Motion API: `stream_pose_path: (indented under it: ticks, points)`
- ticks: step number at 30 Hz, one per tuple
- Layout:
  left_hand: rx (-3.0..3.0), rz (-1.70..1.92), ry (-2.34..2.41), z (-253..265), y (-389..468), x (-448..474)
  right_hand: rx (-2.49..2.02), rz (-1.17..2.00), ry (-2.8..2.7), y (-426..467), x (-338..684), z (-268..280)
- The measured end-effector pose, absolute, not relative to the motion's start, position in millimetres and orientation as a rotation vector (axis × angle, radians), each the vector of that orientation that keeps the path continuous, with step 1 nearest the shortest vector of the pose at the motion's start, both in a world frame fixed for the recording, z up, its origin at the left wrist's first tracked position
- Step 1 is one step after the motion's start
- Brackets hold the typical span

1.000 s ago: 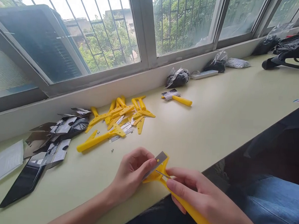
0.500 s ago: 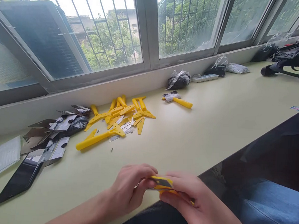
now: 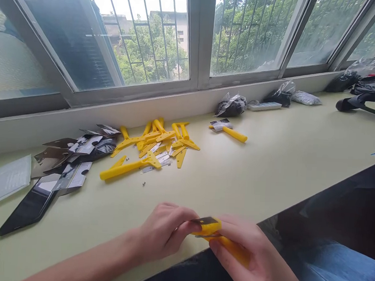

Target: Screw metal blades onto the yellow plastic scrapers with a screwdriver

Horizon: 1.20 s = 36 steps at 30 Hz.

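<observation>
Indoors, a pale-green tabletop [image 3: 286, 171] beneath grey-framed windows [image 3: 199, 40].
Left hand [image 3: 170, 229] pinches a yellow plastic scraper [image 3: 212, 230] by its dark-bladed head [image 3: 206, 220]; right hand [image 3: 254, 244] curls fingers round its handle [image 3: 236, 250].

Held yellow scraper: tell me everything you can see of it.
The scraper looks like yellow plastic, a dark, flat blade along its head. It is held near the table's edge, head leftward. The left hand holds the blade end; the right hand wraps and partly hides the handle. A thin metal rod shows by the head.
</observation>
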<state>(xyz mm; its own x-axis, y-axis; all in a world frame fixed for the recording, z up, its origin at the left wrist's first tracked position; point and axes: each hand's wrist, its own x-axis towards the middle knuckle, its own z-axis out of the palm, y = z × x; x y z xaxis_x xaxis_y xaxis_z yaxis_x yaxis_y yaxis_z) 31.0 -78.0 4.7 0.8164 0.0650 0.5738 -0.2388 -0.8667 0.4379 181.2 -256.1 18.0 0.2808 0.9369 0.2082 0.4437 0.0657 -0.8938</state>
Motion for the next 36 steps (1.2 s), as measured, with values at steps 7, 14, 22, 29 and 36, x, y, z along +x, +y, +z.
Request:
stream_pose_path:
  ticks: [7, 14, 22, 29, 36]
  points:
    - [2.544, 0.673, -0.275, 10.0, -77.6, 33.0, -1.620, 0.447, -1.547, -241.0, 184.3, 15.1]
    - [2.788, 1.207, -0.633, 25.6, -70.9, 34.9, -1.256, -0.107, -1.619, -231.2, 171.9, -2.8]
    - [2.875, 1.274, -0.716, 32.6, -66.6, 28.6, -1.240, -0.427, -1.641, -234.1, 166.1, -5.1]
    - [2.855, 1.281, -0.704, 28.1, -68.9, 27.1, -1.242, -0.425, -1.590, -236.7, 164.5, -12.0]
    - [2.706, 1.090, -0.576, 18.1, -70.8, 31.7, -1.291, -0.268, -1.522, -236.5, 165.2, -5.0]
